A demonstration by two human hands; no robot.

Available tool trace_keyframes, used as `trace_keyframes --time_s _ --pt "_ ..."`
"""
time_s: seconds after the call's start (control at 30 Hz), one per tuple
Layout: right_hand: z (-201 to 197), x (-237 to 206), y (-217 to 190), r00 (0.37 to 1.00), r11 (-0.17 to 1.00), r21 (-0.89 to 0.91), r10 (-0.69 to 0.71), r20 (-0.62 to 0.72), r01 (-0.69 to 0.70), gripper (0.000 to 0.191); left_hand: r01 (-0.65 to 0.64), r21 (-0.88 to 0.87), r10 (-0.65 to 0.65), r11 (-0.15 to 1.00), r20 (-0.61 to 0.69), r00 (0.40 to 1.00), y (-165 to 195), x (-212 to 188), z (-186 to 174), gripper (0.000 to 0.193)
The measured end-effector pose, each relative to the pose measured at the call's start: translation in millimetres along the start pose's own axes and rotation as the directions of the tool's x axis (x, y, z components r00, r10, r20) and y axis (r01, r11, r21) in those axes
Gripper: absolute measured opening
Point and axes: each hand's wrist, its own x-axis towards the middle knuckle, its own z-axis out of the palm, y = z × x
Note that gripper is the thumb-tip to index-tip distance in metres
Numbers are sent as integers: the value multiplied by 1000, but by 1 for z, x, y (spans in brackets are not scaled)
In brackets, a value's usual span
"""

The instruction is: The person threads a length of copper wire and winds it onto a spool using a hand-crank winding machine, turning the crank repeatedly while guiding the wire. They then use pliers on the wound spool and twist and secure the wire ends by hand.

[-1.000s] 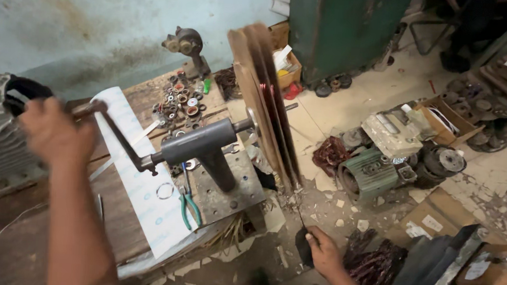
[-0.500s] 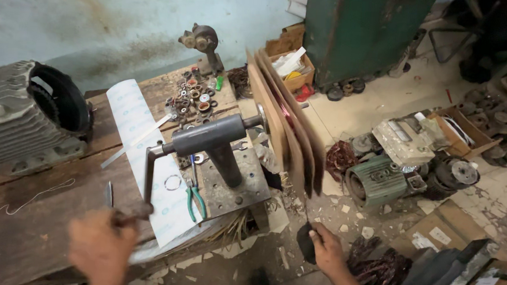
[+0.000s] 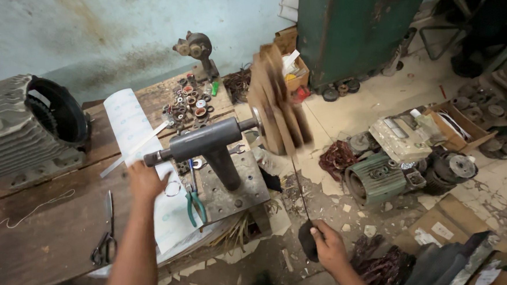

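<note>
A hand-cranked winding machine (image 3: 215, 149) is bolted to a metal plate on the wooden bench (image 3: 41, 229). My left hand (image 3: 146, 180) is closed on the crank handle at the shaft's left end. At the shaft's right end a stack of brown wooden forms (image 3: 279, 100) is blurred in rotation. A thin wire (image 3: 298, 185) runs from the forms down to my right hand (image 3: 328, 245), which pinches it through a dark pad low beside the bench.
A finned grey motor housing (image 3: 26, 127) lies on the bench at left. Scissors (image 3: 104, 241), green-handled pliers (image 3: 195, 206), a white sheet (image 3: 133, 124) and several small rings (image 3: 189, 101) lie on the bench. Motors (image 3: 379, 178), boxes and a green cabinet (image 3: 352, 32) crowd the floor at right.
My left hand has swung the crank from upper left, down past the bench front, and up to the shaft end. The wooden forms turned with it. My right hand stayed low on the wire.
</note>
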Motion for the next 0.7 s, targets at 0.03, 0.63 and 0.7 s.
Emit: trace_keyframes --time_s 0.03,0.63,0.7 --pt "-1 -1 0 1000 1000 6 11 16 -11 23 -49 -27 47 998 -61 997 2 -36 1 57" --pt "7 -4 11 999 996 -84 35 20 -33 22 44 20 -31 999 -427 904 -45 111 -117 18" --pt "8 -5 9 1000 997 -73 8 3 -7 22 67 -1 -61 998 -413 909 -48 121 -100 18"
